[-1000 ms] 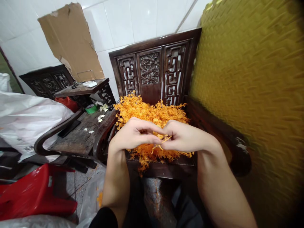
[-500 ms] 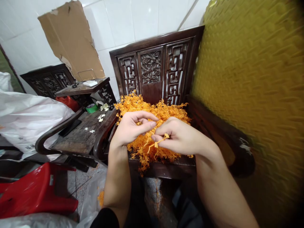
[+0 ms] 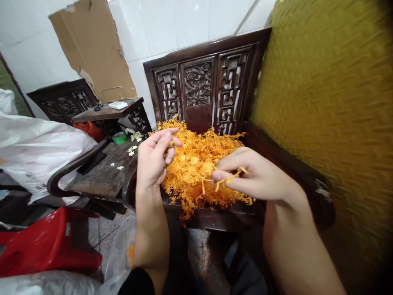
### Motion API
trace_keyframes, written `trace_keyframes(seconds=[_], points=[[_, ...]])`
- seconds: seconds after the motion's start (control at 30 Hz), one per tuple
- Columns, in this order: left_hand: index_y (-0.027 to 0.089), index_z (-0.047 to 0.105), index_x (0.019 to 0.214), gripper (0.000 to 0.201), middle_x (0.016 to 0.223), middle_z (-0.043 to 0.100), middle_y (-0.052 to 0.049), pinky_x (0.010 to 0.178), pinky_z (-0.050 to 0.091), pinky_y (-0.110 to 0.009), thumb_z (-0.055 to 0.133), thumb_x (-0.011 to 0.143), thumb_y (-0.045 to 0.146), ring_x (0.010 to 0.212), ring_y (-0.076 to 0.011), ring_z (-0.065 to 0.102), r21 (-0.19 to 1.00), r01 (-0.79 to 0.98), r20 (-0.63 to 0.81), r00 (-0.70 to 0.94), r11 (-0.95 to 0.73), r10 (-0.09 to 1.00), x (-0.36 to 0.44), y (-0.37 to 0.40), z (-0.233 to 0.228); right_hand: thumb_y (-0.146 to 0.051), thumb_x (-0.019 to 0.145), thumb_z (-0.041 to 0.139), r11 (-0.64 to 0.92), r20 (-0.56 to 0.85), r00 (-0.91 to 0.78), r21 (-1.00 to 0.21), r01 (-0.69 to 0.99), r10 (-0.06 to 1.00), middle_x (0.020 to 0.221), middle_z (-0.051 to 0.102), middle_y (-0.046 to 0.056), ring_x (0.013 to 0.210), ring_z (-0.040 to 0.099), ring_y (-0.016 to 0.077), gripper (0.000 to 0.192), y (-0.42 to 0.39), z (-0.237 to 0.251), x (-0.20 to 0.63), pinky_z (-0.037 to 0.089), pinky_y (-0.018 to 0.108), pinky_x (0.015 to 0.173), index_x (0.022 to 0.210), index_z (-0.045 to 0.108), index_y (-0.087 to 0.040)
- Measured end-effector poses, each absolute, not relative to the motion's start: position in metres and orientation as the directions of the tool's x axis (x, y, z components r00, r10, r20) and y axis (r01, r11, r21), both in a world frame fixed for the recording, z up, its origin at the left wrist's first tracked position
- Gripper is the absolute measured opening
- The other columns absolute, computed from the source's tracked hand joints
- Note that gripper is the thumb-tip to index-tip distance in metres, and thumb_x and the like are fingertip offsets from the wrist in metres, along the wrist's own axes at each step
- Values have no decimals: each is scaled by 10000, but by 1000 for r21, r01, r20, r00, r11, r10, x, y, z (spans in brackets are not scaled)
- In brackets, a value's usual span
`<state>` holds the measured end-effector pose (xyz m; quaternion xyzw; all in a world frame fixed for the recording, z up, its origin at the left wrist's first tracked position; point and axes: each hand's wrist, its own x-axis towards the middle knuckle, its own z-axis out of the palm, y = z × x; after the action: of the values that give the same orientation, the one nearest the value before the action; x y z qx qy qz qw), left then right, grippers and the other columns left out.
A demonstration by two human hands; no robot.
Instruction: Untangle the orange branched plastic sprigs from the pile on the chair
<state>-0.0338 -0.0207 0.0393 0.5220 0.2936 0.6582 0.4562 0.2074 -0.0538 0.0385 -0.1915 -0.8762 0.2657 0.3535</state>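
A big heap of orange artificial flower sprigs (image 3: 196,180) lies on the seat of a dark carved wooden chair (image 3: 198,116). My right hand (image 3: 254,174), over the heap's right side, pinches an orange plastic flower sprig (image 3: 229,179) between thumb and fingers. Its thin branches stick out past the fingertips. Above the heap's left edge is my left hand (image 3: 156,157), fingers curled. A small orange plastic piece (image 3: 171,144) shows between its thumb and fingers; its exact shape is too small to tell.
On the left, a second wooden chair (image 3: 98,176) bears a green tape roll (image 3: 120,138), small white flowers (image 3: 132,150) and a dark phone-like slab (image 3: 92,163). A red plastic stool (image 3: 46,241) and white sacks (image 3: 46,151) stand near. A yellow textured panel (image 3: 325,102) borders the right.
My hands have moved apart: the left to the left and slightly up, the right to the right with its sprig. A small orange piece now shows in my left fingers.
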Motion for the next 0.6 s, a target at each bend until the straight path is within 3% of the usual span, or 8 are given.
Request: trace_keyframes(seconds=[0.07, 0.17, 0.27, 0.33, 0.43, 0.5, 0.6], points=[[166, 814, 1019, 211, 775, 707, -33, 398, 232, -183, 770, 911, 342, 427, -15, 363, 892, -280, 398, 109, -356, 911, -25, -28, 38, -114, 884, 618, 780, 491, -677, -592, 203, 548, 564, 501, -50, 511, 398, 38, 195, -53, 37, 204, 317, 186, 514, 693, 654, -138], [196, 808, 1086, 268, 654, 553, 22, 430, 220, -201, 717, 969, 420, 468, -42, 333, 914, -208, 390, 218, -347, 895, -22, -36, 38, -127, 875, 612, 774, 462, -672, -570, 276, 579, 597, 582, -39, 530, 467, 41, 163, -52, 37, 199, 362, 176, 550, 734, 692, -134], [190, 817, 1067, 368, 615, 426, 40, 463, 228, -224, 701, 968, 525, 520, -72, 314, 894, -10, 431, 302, -449, 850, -29, -41, 40, -161, 895, 601, 777, 489, -631, -543, 320, 602, 572, 563, -47, 516, 465, 35, 208, -51, 37, 197, 347, 172, 540, 701, 672, -136], [183, 815, 1086, 400, 622, 411, 50, 479, 234, -234, 809, 876, 524, 542, -80, 306, 872, 124, 375, 452, -474, 809, -33, -43, 42, -188, 922, 600, 789, 525, -606, -520, 327, 597, 539, 487, -60, 493, 406, 29, 263, -50, 39, 197, 306, 180, 511, 665, 631, -140], [192, 806, 1083, 381, 629, 435, 61, 516, 273, -236, 892, 806, 438, 567, -85, 335, 842, 227, 283, 586, -490, 759, -33, -44, 41, -234, 962, 584, 795, 575, -557, -510, 328, 599, 536, 398, -66, 491, 343, 33, 340, -49, 40, 197, 272, 196, 496, 634, 556, -149], [177, 792, 945, 261, 653, 526, 41, 553, 331, -237, 839, 870, 422, 591, -89, 405, 818, 228, 318, 586, -528, 745, -30, -42, 41, -254, 966, 584, 782, 591, -517, -530, 329, 619, 549, 393, -61, 510, 347, 40, 357, -50, 40, 196, 278, 200, 506, 628, 526, -155], [159, 722, 819, 336, 709, 633, 5, 602, 406, -239, 731, 958, 465, 628, -99, 498, 793, 159, 428, 542, -588, 723, -26, -41, 40, -291, 945, 620, 721, 566, -455, -605, 338, 687, 563, 431, -51, 527, 371, 53, 341, -50, 40, 194, 293, 210, 513, 638, 562, -154]])
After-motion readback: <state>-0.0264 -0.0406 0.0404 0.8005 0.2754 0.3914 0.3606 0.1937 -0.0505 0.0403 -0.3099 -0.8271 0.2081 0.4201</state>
